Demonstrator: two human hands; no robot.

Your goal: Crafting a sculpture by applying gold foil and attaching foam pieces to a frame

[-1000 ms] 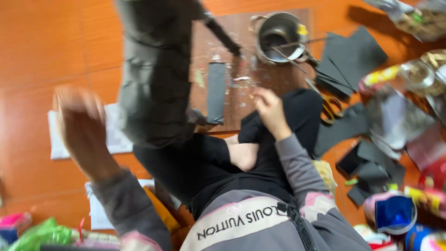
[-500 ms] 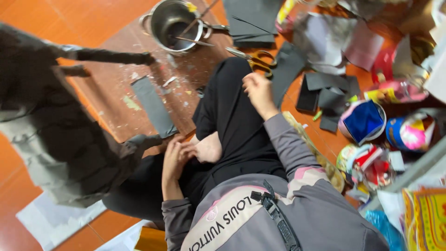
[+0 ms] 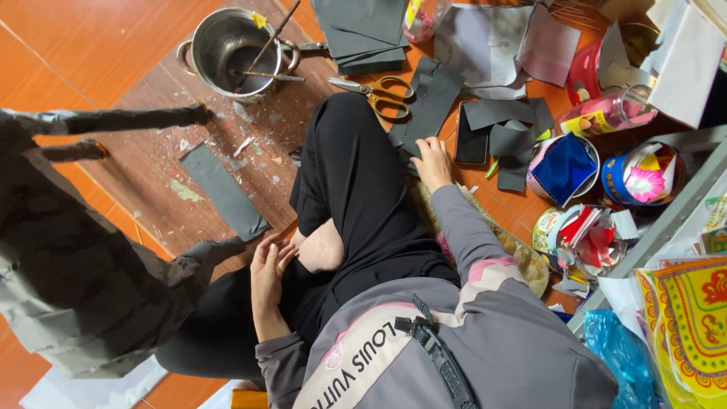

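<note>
Right of the frame's centre, the right hand [image 3: 433, 162] is lying fingers together on a black sheet [image 3: 429, 108], pressing it to the orange floor [image 3: 68, 53]. Scissors [image 3: 376, 91] are lying just above that sheet, a dark phone [image 3: 472, 135] just beside it. At lower centre, the left hand [image 3: 267, 274] is resting loosely curled on the black-trousered leg, holding nothing. Another black strip [image 3: 223, 191] is lying on the board [image 3: 159, 151] left of the knee, below a steel pot [image 3: 227, 49].

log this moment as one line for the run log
left hand: rests by bare foot | right hand: on dark paper strips | scissors: on floor, untouched
</note>
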